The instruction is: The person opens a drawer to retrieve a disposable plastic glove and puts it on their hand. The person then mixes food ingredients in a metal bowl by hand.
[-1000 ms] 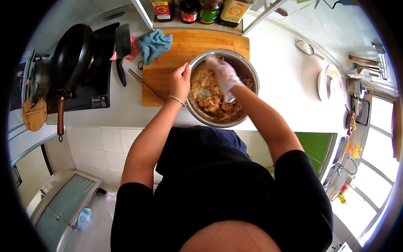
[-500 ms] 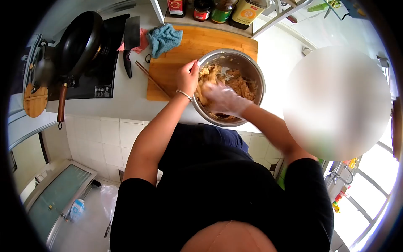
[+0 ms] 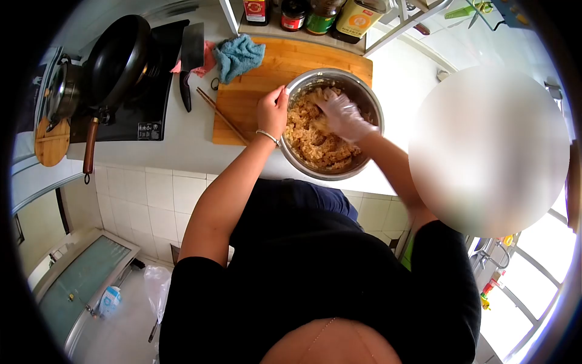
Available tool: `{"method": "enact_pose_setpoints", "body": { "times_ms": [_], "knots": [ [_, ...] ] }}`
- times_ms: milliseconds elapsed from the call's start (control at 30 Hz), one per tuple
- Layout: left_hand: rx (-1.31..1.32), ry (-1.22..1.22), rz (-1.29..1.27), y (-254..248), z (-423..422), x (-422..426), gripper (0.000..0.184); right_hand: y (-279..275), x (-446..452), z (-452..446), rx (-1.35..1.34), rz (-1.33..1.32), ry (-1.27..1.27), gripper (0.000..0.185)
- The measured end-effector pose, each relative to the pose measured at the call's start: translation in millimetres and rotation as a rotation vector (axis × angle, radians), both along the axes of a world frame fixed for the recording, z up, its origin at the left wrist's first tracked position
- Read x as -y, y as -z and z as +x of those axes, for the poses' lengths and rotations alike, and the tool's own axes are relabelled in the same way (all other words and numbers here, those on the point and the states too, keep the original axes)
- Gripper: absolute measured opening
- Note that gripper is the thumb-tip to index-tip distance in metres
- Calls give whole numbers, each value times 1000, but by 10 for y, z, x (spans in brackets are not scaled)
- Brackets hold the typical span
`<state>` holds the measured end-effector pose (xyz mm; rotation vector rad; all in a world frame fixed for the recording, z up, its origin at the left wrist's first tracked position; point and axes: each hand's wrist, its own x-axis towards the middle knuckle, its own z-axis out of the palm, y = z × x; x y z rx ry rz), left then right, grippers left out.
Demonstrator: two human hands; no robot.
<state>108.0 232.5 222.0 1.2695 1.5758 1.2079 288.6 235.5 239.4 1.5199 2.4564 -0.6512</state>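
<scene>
A steel mixing bowl (image 3: 331, 176) stands partly on a wooden cutting board (image 3: 291, 52) and holds a brown, crumbly minced mixture (image 3: 324, 150). My left hand (image 3: 273, 113) is closed on the bowl's left rim, thumb on top. Inside the bowl, my right hand (image 3: 347, 116) wears a clear plastic glove. Its fingers are curled into the mixture toward the far side, with the tips partly hidden and a little blurred. Left of my left hand, a pair of chopsticks (image 3: 222, 115) lies across the board's edge.
A cleaver (image 3: 193, 47) and a teal cloth (image 3: 239, 57) lie left of the bowl. A wok (image 3: 118, 64) sits on the black stove (image 3: 151, 115), its handle reaching past the counter edge. Bottles and jars (image 3: 320, 17) line a shelf behind. A blurred disc covers the right side.
My right hand has swung from the bowl's near middle to its far side. The mixture has shifted and now covers more of the near part of the bowl. My left hand stays on the rim.
</scene>
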Motion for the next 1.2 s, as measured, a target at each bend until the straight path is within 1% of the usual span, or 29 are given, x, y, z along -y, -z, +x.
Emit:
{"method": "enact_pose_setpoints", "body": {
  "times_ms": [33,100,133,167,200,267,300,367,400,433,500,533,633,700,733,767,800,833,867,900,933,967,1000,1033,1067,1133,1167,1200],
  "knots": [
    [1,-2,2,0,15,-5,35,-41,-6,-143,-162,-45,254,60],
    [-18,-26,54,16,11,-1,36,62,243,-318,-214,74,-106,57],
    [-23,-23,52,20,-5,9,36,-391,237,-333,11,-271,-281,52],
    [-5,-18,32,19,-6,10,36,-172,187,-116,9,-272,-278,52],
    [15,-16,14,17,0,5,36,230,81,221,67,-137,-460,47],
    [20,-10,1,9,-2,9,36,3,-75,295,193,21,-487,41],
    [27,-5,-10,4,5,3,36,3,-43,106,195,23,-486,41],
    [21,-18,7,38,25,-12,36,18,28,-295,-149,70,192,42],
    [9,-30,18,60,13,-7,36,-4,156,-345,-155,64,-67,48],
    [2,-25,12,74,-11,15,36,-21,204,-281,-162,59,-62,48],
    [-10,-22,38,90,-2,-1,37,-83,231,98,-13,-204,-541,38],
    [-10,-23,41,84,2,-20,37,-125,85,205,94,120,-649,34],
    [0,-18,19,77,8,-1,37,-59,24,-30,261,317,-229,31],
    [36,-20,10,72,12,-5,37,28,69,-329,-204,-24,-57,40],
    [31,-18,6,71,-2,8,37,-94,213,-328,-75,-33,-279,52],
    [-8,-26,15,65,-4,15,38,-71,197,-215,-80,-36,-274,52],
    [-43,-36,26,56,4,8,38,-48,120,-14,16,-49,-516,56],
    [-41,-38,29,85,7,-15,38,-29,41,130,76,-20,-611,50],
    [-23,-33,35,128,3,-25,38,-65,-28,199,113,9,-549,44],
    [-5,-28,38,172,3,-17,38,-58,-92,183,63,-15,-343,38],
    [-4,-27,38,164,5,-4,38,39,-119,22,-308,-146,30,33],
    [13,-24,34,146,8,3,38,-9,-56,-145,-241,-44,11,30],
    [30,-23,32,125,10,-12,37,2,64,-299,-241,-11,-73,28],
    [28,-23,30,107,3,-14,37,178,195,-252,-248,16,-230,26],
    [15,-21,13,85,-1,0,37,670,337,47,-298,135,-388,24],
    [6,-23,0,67,7,-2,37,76,194,113,-181,74,-460,19],
    [16,-19,-2,63,4,0,36,-72,14,134,27,42,-403,15],
    [26,-14,-3,60,3,3,36,-123,-27,94,130,27,-369,12]
  ]
}}
